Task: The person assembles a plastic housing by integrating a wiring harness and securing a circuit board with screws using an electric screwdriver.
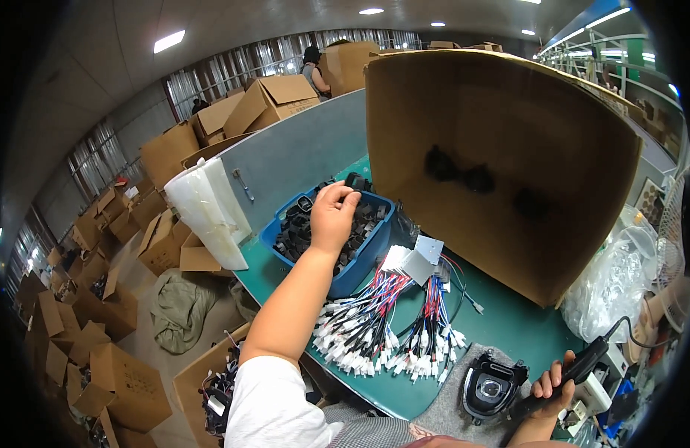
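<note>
My left hand [335, 211] reaches over a blue plastic bin [345, 282] heaped with small black plastic parts. Its fingers are pinched at the far rim, on a small black plastic part [358, 181]. At the lower right, my right hand [552, 388] is wrapped round a black corded electric screwdriver [584, 364], held at a slant. Just left of that hand, a black plastic housing [494, 387] with a rounded clear window lies on a grey felt mat [446, 407], apart from the screwdriver.
Wire bundles with white connectors [360, 340] lie on the green table [502, 317], beside silvery plates [420, 263]. A large cardboard box [509, 246] on its side holds dark parts. Clear plastic bags [606, 287] and a fan [672, 254] stand right. Cartons [128, 384] fill the left floor.
</note>
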`<state>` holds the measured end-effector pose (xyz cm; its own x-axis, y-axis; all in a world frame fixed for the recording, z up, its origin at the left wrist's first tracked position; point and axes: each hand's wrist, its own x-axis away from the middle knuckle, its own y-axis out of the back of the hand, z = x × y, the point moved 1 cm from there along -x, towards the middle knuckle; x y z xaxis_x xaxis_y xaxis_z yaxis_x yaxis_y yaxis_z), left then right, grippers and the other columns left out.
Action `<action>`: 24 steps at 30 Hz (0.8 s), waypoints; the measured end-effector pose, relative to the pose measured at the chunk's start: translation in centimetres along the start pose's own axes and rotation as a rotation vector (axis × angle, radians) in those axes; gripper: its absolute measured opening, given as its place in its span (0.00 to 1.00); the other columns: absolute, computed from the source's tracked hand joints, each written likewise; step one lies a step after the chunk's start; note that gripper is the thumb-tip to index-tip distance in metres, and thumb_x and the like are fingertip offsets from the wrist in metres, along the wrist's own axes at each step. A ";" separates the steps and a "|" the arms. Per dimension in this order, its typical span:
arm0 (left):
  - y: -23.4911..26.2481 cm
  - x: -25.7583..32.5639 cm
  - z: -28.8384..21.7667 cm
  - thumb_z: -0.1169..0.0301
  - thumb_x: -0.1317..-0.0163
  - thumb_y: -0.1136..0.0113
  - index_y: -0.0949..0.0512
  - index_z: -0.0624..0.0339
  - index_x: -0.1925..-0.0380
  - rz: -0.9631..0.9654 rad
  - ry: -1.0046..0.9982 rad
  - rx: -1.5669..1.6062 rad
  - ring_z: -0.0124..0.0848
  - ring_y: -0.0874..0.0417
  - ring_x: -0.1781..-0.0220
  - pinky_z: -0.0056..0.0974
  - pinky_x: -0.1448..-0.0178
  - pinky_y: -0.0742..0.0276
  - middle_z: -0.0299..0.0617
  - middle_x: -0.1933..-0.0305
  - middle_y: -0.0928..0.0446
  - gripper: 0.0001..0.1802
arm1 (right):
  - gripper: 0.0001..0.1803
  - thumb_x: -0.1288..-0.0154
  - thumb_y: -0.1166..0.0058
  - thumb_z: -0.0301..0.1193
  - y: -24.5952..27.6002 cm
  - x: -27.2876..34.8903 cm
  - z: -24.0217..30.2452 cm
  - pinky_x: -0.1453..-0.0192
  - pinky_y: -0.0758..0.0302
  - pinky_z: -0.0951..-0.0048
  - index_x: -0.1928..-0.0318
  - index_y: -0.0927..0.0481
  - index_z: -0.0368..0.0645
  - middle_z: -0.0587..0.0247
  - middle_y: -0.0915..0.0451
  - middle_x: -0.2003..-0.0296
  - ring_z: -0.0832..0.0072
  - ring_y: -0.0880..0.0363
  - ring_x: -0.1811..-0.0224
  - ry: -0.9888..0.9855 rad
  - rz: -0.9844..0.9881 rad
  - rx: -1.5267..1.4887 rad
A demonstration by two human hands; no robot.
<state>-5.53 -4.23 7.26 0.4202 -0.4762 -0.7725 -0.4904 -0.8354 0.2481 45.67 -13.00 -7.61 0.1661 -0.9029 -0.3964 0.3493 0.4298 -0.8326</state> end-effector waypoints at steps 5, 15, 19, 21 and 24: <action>1.2 5.5 -8.0 0.69 0.43 0.33 0.19 0.59 0.68 0.198 -0.213 0.097 0.38 0.20 0.55 0.37 0.52 0.24 0.47 0.51 0.23 0.07 | 0.36 0.31 0.45 0.35 -0.8 0.5 0.3 0.73 0.25 0.74 0.30 0.46 0.42 0.66 0.36 0.69 0.80 0.32 0.77 0.023 0.003 0.012; -3.5 17.1 -14.7 0.72 0.49 0.34 0.20 0.60 0.68 0.889 -0.156 0.350 0.47 0.21 0.53 0.45 0.47 0.27 0.50 0.53 0.21 0.08 | 0.43 0.38 0.36 0.39 -1.2 -1.4 0.5 0.75 0.25 0.70 0.31 0.48 0.40 0.66 0.33 0.72 0.76 0.30 0.79 0.029 0.104 0.002; -5.7 20.8 -16.6 0.75 0.53 0.34 0.19 0.58 0.71 1.056 -0.234 0.295 0.45 0.21 0.49 0.44 0.43 0.29 0.48 0.52 0.21 0.08 | 0.42 0.35 0.40 0.42 -1.2 -2.3 0.7 0.67 0.21 0.68 0.31 0.46 0.33 0.65 0.33 0.70 0.75 0.28 0.75 0.062 0.081 -0.042; -7.3 22.7 -17.4 0.74 0.54 0.33 0.19 0.57 0.71 1.140 -0.307 0.303 0.46 0.22 0.47 0.46 0.41 0.30 0.48 0.52 0.21 0.08 | 0.42 0.35 0.40 0.42 -0.4 -2.0 1.5 0.66 0.21 0.68 0.32 0.45 0.32 0.64 0.33 0.70 0.75 0.27 0.75 0.101 0.113 -0.061; -8.7 25.1 -18.5 0.73 0.55 0.30 0.19 0.55 0.71 1.156 -0.419 0.261 0.47 0.23 0.46 0.48 0.42 0.30 0.44 0.53 0.20 0.09 | 0.42 0.36 0.40 0.43 0.2 -1.6 2.6 0.66 0.20 0.67 0.32 0.45 0.31 0.64 0.31 0.69 0.74 0.25 0.74 0.128 0.151 -0.080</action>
<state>23.41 -14.01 -3.41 -0.6058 -0.7290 -0.3187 -0.5659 0.1132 0.8167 47.83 -11.47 -6.12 0.0906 -0.8232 -0.5605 0.2540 0.5633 -0.7862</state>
